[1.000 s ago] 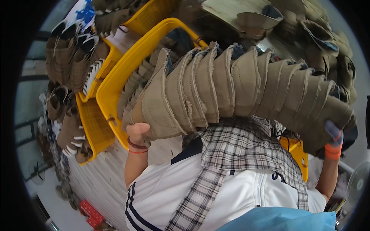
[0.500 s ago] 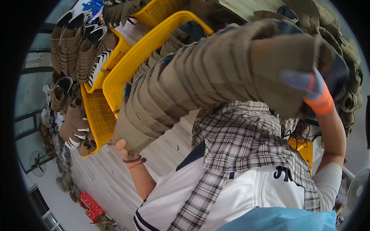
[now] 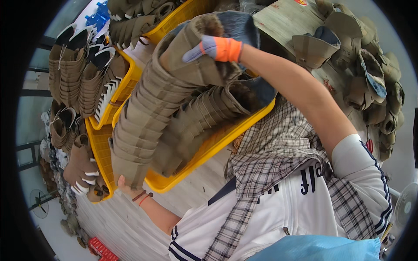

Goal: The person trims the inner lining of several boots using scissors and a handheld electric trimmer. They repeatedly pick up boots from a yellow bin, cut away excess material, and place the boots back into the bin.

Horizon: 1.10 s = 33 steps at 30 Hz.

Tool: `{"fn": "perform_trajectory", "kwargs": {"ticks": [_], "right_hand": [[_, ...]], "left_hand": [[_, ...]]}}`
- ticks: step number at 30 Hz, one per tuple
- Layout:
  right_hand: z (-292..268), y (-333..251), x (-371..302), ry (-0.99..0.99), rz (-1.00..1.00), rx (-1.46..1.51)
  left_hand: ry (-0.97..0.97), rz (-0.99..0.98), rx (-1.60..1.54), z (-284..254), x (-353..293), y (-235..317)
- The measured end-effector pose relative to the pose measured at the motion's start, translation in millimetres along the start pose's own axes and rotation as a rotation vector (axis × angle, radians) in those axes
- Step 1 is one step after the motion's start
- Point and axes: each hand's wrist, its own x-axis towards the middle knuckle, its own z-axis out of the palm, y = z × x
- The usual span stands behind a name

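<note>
Item: long nested stack of tan shoe uppers [image 3: 148, 108], held at both ends and slanting from upper right down to lower left, above a yellow crate [image 3: 217, 143]; its lower part crosses in front of the crate's near wall.

Right hand [image 3: 217, 48]: gloved in grey with an orange cuff; fingers laid flat and closed over the top end of the stack, pressing on the outermost upper; bare forearm runs back toward the white striped sleeve.

Left hand [image 3: 126, 185]: bare, cords at the wrist; mostly hidden beneath the bottom end of the stack, which rests on it; how far its fingers curl cannot be told.

Crate contents: further tan uppers [image 3: 209, 108] nested in rows, some with dark lining showing.

Surroundings: second yellow crate [image 3: 111, 111] to the left, holding uppers with black and white trim [image 3: 87, 74]; third yellow crate [image 3: 183, 15] above; loose tan uppers [image 3: 370, 82] heaped at right on a desk [image 3: 283, 19]; checked cloth [image 3: 278, 156] over the white shirt; small fan [image 3: 39, 202] on the floor at lower left.
</note>
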Motion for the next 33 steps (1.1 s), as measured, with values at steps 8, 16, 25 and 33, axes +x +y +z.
{"fn": "perform_trajectory", "kwargs": {"ticks": [8, 16, 25, 33], "right_hand": [[54.5, 122.6, -61.9, 0.055, 0.684, 0.024], [52.7, 117.4, -116.6, 0.513, 0.603, 1.124], [40.4, -175.2, -194.9, 0.189, 0.579, -0.55], [63.3, -265.6, -434.0, 1.001, 1.42, -1.081]], "left_hand": [[0.128, -0.145, 0.27, -4.5, 118.4, -93.9], [0.386, -0.039, 0.628, -0.2, 128.7, -97.9], [0.451, 0.834, 1.481, 109.3, 55.3, -91.7], [-0.984, -0.454, 0.213, 332.4, -92.5, -197.7]]}}
